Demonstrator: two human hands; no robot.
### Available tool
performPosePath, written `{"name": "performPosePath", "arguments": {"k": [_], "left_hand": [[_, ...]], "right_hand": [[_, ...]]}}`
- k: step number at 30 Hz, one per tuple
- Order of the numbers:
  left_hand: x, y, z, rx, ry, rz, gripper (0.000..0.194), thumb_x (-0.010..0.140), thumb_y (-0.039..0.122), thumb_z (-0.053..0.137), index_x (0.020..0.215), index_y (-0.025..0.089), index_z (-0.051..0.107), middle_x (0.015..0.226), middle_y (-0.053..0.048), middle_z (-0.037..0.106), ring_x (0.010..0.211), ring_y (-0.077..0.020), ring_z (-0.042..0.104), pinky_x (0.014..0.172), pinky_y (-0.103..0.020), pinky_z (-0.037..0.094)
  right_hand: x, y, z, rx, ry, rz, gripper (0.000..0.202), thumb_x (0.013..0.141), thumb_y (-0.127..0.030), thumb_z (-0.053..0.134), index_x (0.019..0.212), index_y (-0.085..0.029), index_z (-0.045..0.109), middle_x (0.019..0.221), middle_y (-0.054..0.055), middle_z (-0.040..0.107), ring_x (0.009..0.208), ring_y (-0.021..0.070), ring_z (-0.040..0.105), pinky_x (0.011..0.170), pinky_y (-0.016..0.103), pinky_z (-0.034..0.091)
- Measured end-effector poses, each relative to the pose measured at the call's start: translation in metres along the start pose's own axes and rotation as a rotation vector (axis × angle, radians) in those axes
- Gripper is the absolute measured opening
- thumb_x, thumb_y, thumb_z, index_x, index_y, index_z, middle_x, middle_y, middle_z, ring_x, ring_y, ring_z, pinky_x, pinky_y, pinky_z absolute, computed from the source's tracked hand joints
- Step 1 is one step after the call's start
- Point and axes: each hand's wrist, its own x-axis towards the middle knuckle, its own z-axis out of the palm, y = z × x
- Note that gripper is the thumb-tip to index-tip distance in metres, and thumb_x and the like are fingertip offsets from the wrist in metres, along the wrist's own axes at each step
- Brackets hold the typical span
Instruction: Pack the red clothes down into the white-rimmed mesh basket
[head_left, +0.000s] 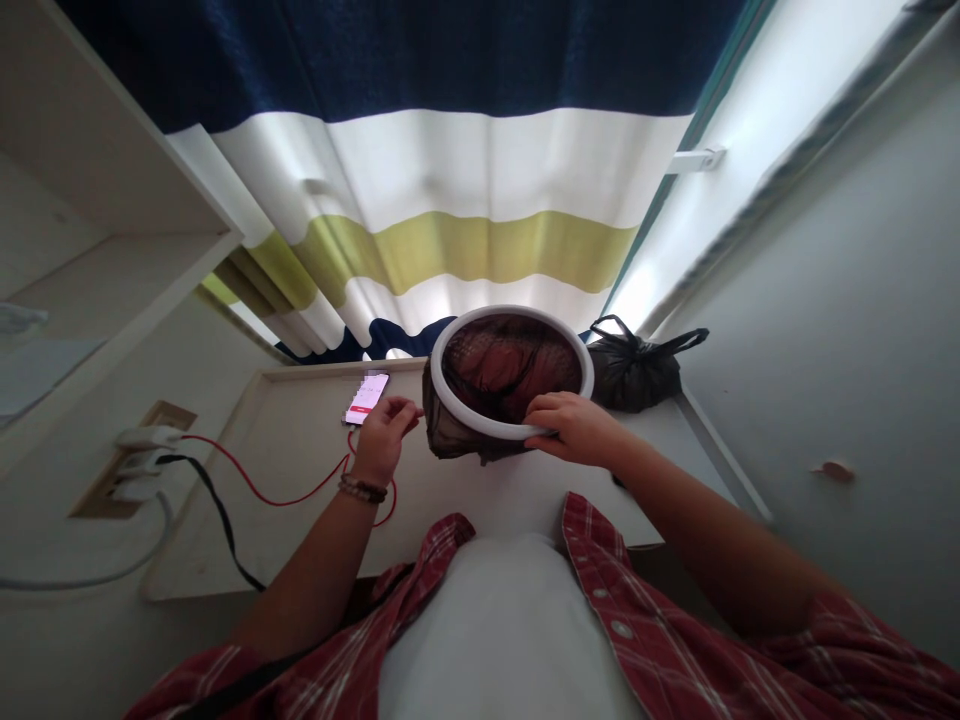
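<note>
A round trash bin with a white rim ring [436,372] stands on the desk in front of me, tilted toward me. A thin black trash bag [456,438] lines it and hangs down outside below the ring. My right hand [574,428] grips the near right part of the rim, thumb below and fingers over the top. Just left of the bin, my left hand [386,435] is closed in a pinch beside the overhanging bag. Whether a bit of the bag is between its fingertips is too small to tell.
A tied black plastic bag [637,370] sits right of the bin. A lit phone [367,397] lies on the desk [300,420], joined to a red cable [281,502]. Plugs fill a wall socket [112,490] at left. Behind hangs a striped curtain [480,160].
</note>
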Motion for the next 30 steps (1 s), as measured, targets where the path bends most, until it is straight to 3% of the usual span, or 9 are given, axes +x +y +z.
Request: {"name": "performPosePath", "arguments": {"k": [4,6,8,10,14,19,23,27,30], "left_hand": [[-0.004,0.005,0.021,0.164,-0.081,0.114,0.039,0.076,0.039,0.071,0.106,0.017,0.059,0.11,-0.009,0.063,0.103,-0.0208,0.061,0.089,-0.036,0.051],[-0.003,0.004,0.029,0.12,-0.074,0.061,0.052,0.074,0.038,0.073,0.118,0.019,0.055,0.123,-0.011,0.06,0.109,-0.0225,0.06,0.089,-0.037,0.052],[0.001,0.003,0.033,0.039,-0.108,-0.065,0.061,0.074,0.041,0.073,0.126,0.018,0.051,0.12,-0.013,0.063,0.103,-0.023,0.063,0.086,-0.039,0.053],[0.007,0.003,0.036,-0.004,-0.151,-0.138,0.061,0.074,0.045,0.072,0.124,0.015,0.054,0.108,-0.012,0.068,0.094,-0.0233,0.066,0.083,-0.04,0.055],[0.019,0.007,0.037,0.073,-0.093,-0.03,0.052,0.069,0.048,0.075,0.106,0.013,0.063,0.098,-0.01,0.071,0.091,-0.0238,0.066,0.082,-0.038,0.054],[0.028,0.009,0.037,0.192,-0.004,-0.036,0.068,0.065,0.051,0.078,0.117,0.013,0.057,0.096,-0.012,0.069,0.081,-0.0235,0.066,0.075,-0.04,0.053],[0.036,0.007,0.04,0.263,0.083,0.022,0.071,0.061,0.05,0.081,0.116,0.014,0.056,0.099,-0.013,0.067,0.088,-0.024,0.064,0.083,-0.042,0.05],[0.042,0.002,0.045,0.183,0.102,-0.011,0.067,0.061,0.05,0.08,0.113,0.015,0.057,0.104,-0.013,0.066,0.094,-0.0245,0.062,0.088,-0.042,0.047],[0.044,0.001,0.047,0.006,0.071,-0.073,0.055,0.068,0.05,0.075,0.107,0.014,0.061,0.099,-0.01,0.068,0.094,-0.0247,0.062,0.086,-0.04,0.048]], "right_hand": [[0.003,-0.009,-0.003,0.015,0.03,0.02,0.025,0.09,-0.039,0.055,0.097,-0.018,0.066,0.092,0.008,0.065,0.088,0.0197,0.058,0.08,0.031,0.04],[0.004,-0.01,-0.005,0.013,0.046,0.03,0.025,0.091,-0.039,0.054,0.095,-0.018,0.066,0.089,0.008,0.065,0.087,0.0201,0.058,0.08,0.031,0.04],[0.004,-0.011,-0.007,0.019,0.078,0.04,0.025,0.091,-0.04,0.053,0.095,-0.018,0.065,0.088,0.008,0.065,0.088,0.0204,0.059,0.08,0.031,0.04],[0.003,-0.011,-0.012,0.031,0.11,0.043,0.025,0.091,-0.04,0.052,0.096,-0.018,0.064,0.089,0.008,0.065,0.089,0.0206,0.059,0.081,0.032,0.04],[0.004,-0.014,-0.023,0.046,0.131,0.076,0.025,0.091,-0.041,0.052,0.096,-0.019,0.063,0.09,0.008,0.064,0.087,0.0201,0.058,0.079,0.031,0.041],[0.007,-0.02,-0.024,-0.008,0.024,0.068,0.019,0.09,-0.038,0.055,0.09,-0.02,0.061,0.087,0.006,0.062,0.086,0.0196,0.057,0.079,0.031,0.041],[0.009,-0.024,-0.018,-0.017,-0.035,0.065,0.015,0.09,-0.033,0.053,0.09,-0.019,0.06,0.087,0.005,0.06,0.084,0.0183,0.057,0.079,0.03,0.041],[0.009,-0.025,-0.013,-0.052,-0.058,0.071,0.015,0.091,-0.032,0.052,0.091,-0.019,0.059,0.087,0.005,0.06,0.084,0.0189,0.057,0.078,0.031,0.04],[0.008,-0.023,-0.011,-0.078,-0.067,0.065,0.014,0.09,-0.03,0.052,0.092,-0.019,0.06,0.089,0.006,0.06,0.085,0.0193,0.057,0.078,0.031,0.04]]}}
